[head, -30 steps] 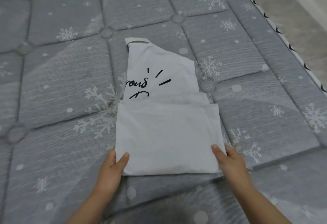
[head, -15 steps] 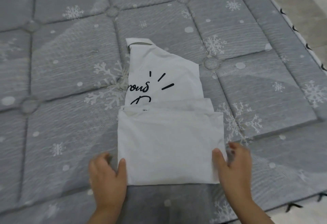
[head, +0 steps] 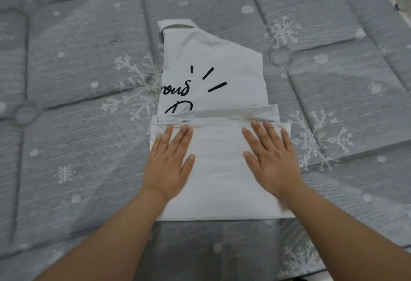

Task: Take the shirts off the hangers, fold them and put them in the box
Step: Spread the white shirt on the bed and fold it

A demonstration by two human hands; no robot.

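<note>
A white shirt (head: 213,63) with black lettering lies partly folded on the grey mattress (head: 77,69). Its near part is doubled up over the rest and covers the lower half of the print. My left hand (head: 171,160) lies flat, palm down, on the left side of the folded part, fingers spread. My right hand (head: 271,156) rests flat on the right side in the same way. Both sets of fingertips reach the far edge of the fold. Neither hand grips the cloth. No hanger and no box are in view.
The quilted mattress with a snowflake pattern fills almost the whole view. Its piped edge (head: 398,7) runs along the upper right, with pale floor beyond. The near edge of the mattress shows at the bottom right.
Both hands let go of the near corners of the folded part and moved forward onto it, now lying flat on top. The view has shifted closer to the shirt.
</note>
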